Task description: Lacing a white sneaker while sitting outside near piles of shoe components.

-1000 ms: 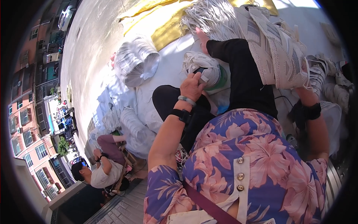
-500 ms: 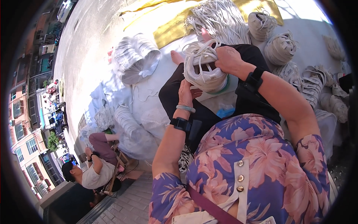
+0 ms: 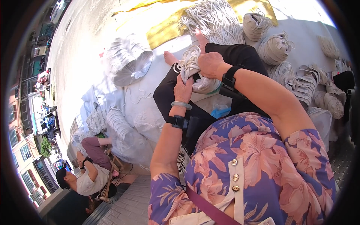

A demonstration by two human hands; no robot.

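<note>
Cord bundle, a pale white coil, rests on the person's black-trousered lap, pinched between both hands: the left hand grips its lower near edge, the right hand clamps its upper side from the right.

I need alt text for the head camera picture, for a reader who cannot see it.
A seated person in a floral shirt holds a bundle of white cord over the lap with the left hand and right hand. More wound cord bundles lie around on pale sheets. At lower left, another person sits on a chair.
</note>
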